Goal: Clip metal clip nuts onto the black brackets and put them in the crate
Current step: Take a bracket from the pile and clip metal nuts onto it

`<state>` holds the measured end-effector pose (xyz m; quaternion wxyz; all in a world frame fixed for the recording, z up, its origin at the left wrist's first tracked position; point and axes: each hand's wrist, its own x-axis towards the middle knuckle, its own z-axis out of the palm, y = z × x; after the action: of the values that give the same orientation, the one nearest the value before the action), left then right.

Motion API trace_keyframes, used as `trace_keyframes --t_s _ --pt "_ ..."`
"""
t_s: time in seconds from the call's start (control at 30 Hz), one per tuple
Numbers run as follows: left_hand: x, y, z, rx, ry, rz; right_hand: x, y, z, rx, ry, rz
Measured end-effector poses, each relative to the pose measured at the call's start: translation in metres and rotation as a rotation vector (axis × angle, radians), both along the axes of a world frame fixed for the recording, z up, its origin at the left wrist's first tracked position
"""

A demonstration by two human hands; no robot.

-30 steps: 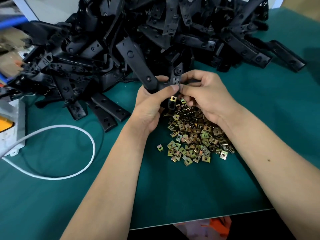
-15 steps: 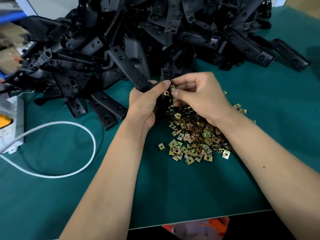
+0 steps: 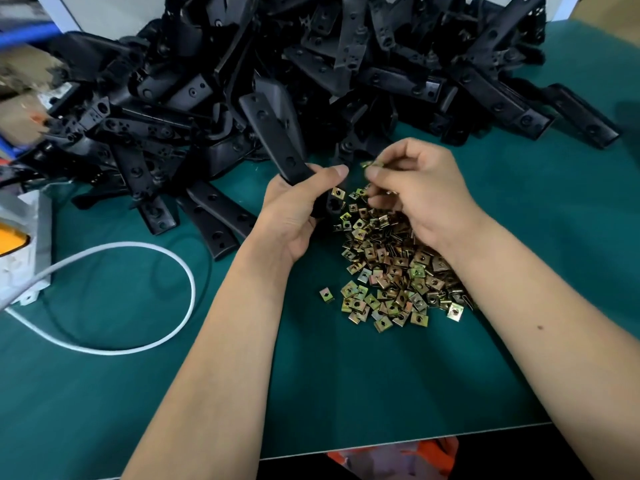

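The clip nut [image 3: 371,164] has come away from the bracket [image 3: 277,143] since a moment ago — now pinched in the right hand [image 3: 420,192], just right of the left hand [image 3: 299,209] gripping that bracket — above the nut pile [image 3: 391,268] on the table [image 3: 381,393].

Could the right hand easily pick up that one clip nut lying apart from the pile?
Probably not at once: the right hand already pinches a clip nut, and the left forearm lies between it and the stray nut.
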<state>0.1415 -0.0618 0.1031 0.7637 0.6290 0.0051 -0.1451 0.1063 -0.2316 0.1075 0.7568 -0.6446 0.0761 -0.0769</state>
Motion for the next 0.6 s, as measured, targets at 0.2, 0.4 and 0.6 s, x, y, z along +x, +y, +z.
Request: trace_keyframes --t_s 0.2,0.4,0.6 --pt "-0.001 -0.001 -0.001 -0.091 -0.032 0.009 0.000 -0.010 0.002 -0.028 -0.017 0.038" --pt "-0.006 -0.011 -0.003 -0.101 -0.127 0.036 -0.001 -0.003 0.000 -0.130 -0.041 0.094" --pt "-0.002 -0.016 -0.009 0.005 -0.208 0.159 0.001 -0.004 -0.002 -0.101 0.009 0.042"
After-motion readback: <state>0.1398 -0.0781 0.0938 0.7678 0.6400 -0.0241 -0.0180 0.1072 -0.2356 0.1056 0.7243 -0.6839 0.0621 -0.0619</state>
